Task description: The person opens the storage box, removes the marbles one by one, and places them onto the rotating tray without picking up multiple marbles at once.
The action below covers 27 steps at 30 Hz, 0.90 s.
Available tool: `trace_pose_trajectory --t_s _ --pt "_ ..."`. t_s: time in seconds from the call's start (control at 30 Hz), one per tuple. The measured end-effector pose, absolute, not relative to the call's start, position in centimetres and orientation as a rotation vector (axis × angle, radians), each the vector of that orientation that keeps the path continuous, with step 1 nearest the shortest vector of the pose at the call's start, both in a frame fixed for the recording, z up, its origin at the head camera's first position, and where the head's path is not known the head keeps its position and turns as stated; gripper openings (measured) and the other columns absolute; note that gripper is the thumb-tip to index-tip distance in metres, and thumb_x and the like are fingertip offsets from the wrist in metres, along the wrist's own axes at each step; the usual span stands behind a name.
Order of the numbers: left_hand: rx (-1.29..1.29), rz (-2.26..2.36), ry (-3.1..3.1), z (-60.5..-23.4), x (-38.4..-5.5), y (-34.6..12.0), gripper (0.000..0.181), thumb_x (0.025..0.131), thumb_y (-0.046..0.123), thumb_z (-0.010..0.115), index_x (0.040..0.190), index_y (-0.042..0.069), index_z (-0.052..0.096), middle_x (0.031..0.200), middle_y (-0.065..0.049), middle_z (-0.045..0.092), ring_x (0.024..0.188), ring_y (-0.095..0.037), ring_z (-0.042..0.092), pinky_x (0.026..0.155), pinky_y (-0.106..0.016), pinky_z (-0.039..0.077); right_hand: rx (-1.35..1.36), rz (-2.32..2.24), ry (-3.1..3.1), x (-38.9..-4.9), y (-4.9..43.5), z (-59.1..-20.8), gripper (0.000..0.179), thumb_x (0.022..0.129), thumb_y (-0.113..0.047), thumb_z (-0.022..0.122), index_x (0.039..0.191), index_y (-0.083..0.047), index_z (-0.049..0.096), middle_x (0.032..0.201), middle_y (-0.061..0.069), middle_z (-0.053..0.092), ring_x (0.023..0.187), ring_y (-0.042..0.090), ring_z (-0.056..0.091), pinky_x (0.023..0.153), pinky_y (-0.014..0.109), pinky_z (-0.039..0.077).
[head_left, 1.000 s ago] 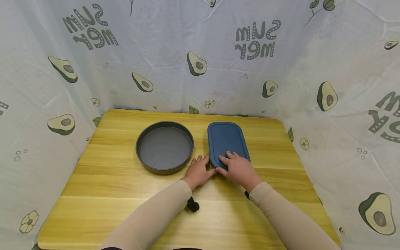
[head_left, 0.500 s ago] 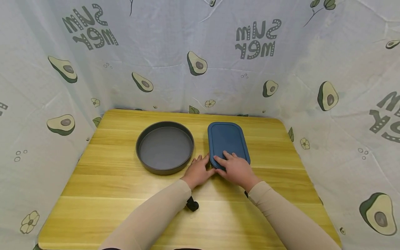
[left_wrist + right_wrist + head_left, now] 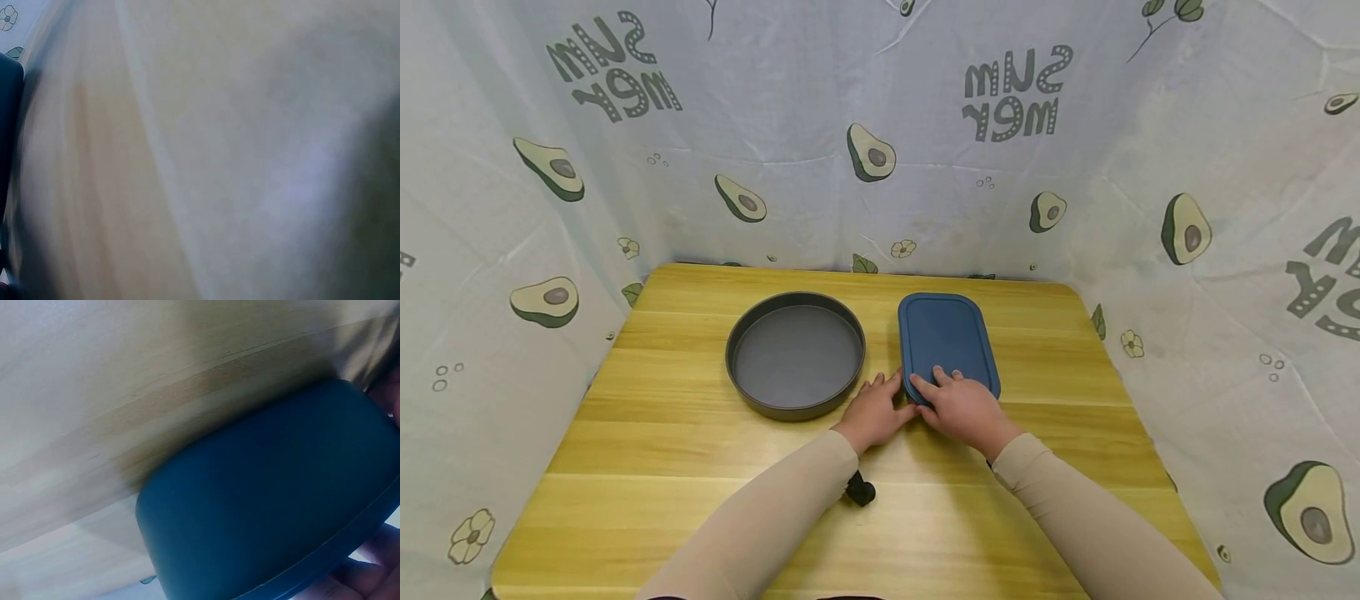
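A blue rectangular food container (image 3: 269, 487) with rounded corners stands on the table, its blue lid (image 3: 943, 333) on top. My left hand (image 3: 876, 414) rests at the container's near left corner, fingers extended along the left side and thumb reaching to the near end. Over the near part of the lid lies my right hand (image 3: 966, 412); its fingers bend onto the top while the thumb sits at the edge of the same corner. In the right wrist view, fingers (image 3: 369, 569) show at the lid's rim. The left wrist view shows mostly blurred tabletop.
A round dark grey baking pan (image 3: 797, 358) stands just left of the container. Under the left sleeve a small black piece (image 3: 861, 490) sticks out at the wrist. The wooden table (image 3: 647, 492) ends at the back against a curtain (image 3: 790, 108) printed with avocados.
My right hand has slid slightly left over the lid, its index finger now closer to the near left corner. The left hand, container and pan stay in place.
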<state>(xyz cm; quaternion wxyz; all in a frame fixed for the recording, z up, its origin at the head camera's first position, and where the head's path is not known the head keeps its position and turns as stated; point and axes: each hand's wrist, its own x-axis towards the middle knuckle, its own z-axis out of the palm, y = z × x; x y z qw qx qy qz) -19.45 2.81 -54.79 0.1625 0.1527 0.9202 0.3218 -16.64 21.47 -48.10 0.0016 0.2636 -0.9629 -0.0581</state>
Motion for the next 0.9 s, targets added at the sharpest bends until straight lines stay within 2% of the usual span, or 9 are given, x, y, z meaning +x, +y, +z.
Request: trace_pose_trajectory --t_s 0.43,0.63,0.9 --pt "0.413 0.904 2.614 -54.73 -19.29 2.83 0.083 0.102 0.064 0.057 0.169 0.027 0.026 0.171 -0.008 0.035 0.162 -0.033 0.024 0.132 -0.056 0.024 0.880 -0.242 -2.965 -16.64 20.97 -48.37 0.050 0.104 -0.039 0.066 0.145 -0.010 0.065 0.132 0.028 0.070 0.107 0.048 0.075 0.075 0.052 0.066" --pt "0.424 0.893 2.617 -54.63 -19.42 2.84 0.082 0.102 0.062 0.057 0.169 0.028 0.024 0.171 -0.006 0.037 0.162 -0.032 0.025 0.133 -0.052 0.021 0.891 -0.217 -2.911 -16.42 20.84 -48.48 0.049 0.103 -0.037 0.068 0.142 -0.007 0.067 0.128 0.029 0.072 0.102 0.047 0.076 0.070 0.052 0.066" --pt "0.415 0.900 2.613 -54.43 -19.22 2.88 0.081 0.103 0.060 0.059 0.169 0.029 0.025 0.170 -0.006 0.038 0.162 -0.032 0.025 0.134 -0.051 0.020 0.895 -0.208 -2.905 -16.28 20.66 -48.69 0.047 0.103 -0.032 0.068 0.141 -0.005 0.066 0.127 0.028 0.072 0.102 0.046 0.077 0.071 0.050 0.066"
